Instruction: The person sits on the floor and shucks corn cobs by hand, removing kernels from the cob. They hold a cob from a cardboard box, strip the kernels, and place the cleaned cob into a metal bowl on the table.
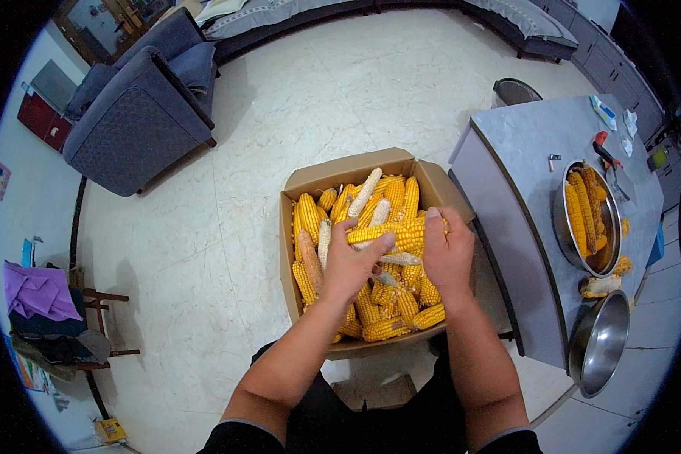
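Note:
Both of my hands grip one ear of yellow dried corn (406, 231), held crosswise above an open cardboard box (349, 169). My left hand (352, 255) has its thumb and fingers around the ear's left end. At the right end, my right hand (449, 249) closes over the ear with its thumb lying on top. Many full yellow ears (383, 326) fill the box below. Among them lie several bare, pale cobs (365, 193), some partly under my hands. Loose kernels (394, 303) are scattered between the ears.
To my right stands a grey-topped table (522, 130) with a steel bowl of corn ears (564, 238), an upright steel bowl (604, 346) at its edge, and a black-handled cleaver (610, 159). A grey armchair (142, 125) is at far left. A cloth-draped chair (57, 318) stands nearer.

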`<state>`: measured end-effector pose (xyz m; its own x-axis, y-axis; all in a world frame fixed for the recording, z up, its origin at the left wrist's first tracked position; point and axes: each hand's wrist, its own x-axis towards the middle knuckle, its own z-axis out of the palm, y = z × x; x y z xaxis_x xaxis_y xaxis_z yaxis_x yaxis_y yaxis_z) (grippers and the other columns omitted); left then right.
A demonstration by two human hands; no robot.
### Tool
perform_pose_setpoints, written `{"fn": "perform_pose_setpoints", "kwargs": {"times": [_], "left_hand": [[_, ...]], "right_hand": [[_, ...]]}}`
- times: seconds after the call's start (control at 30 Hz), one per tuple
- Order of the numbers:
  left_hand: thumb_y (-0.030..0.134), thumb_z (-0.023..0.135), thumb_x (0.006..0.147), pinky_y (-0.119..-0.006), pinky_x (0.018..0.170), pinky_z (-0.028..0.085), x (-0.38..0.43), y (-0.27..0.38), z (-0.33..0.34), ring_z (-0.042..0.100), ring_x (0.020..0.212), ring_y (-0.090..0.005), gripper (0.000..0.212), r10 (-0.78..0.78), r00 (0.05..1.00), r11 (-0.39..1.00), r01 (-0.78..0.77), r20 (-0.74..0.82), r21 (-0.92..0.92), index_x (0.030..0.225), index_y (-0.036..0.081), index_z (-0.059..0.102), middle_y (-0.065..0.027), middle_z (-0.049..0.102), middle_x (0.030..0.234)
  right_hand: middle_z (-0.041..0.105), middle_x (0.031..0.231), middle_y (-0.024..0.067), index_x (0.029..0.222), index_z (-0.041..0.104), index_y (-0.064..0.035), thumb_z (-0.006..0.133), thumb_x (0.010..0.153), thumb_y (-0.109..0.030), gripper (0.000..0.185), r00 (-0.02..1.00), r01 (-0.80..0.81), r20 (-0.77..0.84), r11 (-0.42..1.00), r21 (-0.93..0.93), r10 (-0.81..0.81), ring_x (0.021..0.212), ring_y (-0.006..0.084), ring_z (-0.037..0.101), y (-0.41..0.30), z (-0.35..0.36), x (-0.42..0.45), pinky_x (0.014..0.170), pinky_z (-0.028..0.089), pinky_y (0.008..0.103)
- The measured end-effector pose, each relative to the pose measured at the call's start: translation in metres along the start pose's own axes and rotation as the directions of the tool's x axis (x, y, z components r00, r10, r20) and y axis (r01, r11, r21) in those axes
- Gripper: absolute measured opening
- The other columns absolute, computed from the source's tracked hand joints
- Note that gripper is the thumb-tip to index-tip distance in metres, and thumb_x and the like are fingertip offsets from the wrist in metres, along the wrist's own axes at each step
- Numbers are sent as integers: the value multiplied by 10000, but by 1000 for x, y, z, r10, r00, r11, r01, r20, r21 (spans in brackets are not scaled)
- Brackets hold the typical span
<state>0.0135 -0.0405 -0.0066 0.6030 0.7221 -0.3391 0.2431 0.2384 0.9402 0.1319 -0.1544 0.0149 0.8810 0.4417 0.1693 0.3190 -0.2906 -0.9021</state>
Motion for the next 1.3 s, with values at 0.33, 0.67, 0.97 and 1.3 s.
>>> {"fn": "perform_pose_setpoints", "kwargs": {"times": [0.33,0.67,0.97,1.3], "left_hand": [[201,808,877,-234,421,399,6,-4,-5,521,536,-89,578,160,986,985,-156,42,-73,1300,104,426,-66,649,883],[166,780,901,-252,429,422,7,-6,-2,554,591,-104,541,138,987,985,-128,77,-117,1301,106,421,-70,642,931],[178,745,931,-258,396,402,10,-7,-4,543,569,-99,479,90,993,992,-81,82,-102,1285,116,428,-69,645,921],[118,691,958,-304,567,567,7,0,-14,623,780,-150,539,173,937,972,-112,304,-206,1406,101,392,-113,621,1057]], "right_hand": [[639,768,168,936,626,45,515,1015,-239,315,995,5,-96,980,199,14,716,225,612,9,13,0,691,487,403],[649,787,182,947,627,39,514,1016,-254,321,994,-43,-98,994,104,54,749,243,642,1,5,0,710,498,408],[624,777,165,937,625,45,514,1016,-246,321,992,-6,-122,985,173,28,734,218,596,5,7,0,704,482,390],[622,769,138,954,622,40,508,1032,-267,336,980,-71,-168,979,192,104,744,169,585,13,0,9,698,484,378]]}}
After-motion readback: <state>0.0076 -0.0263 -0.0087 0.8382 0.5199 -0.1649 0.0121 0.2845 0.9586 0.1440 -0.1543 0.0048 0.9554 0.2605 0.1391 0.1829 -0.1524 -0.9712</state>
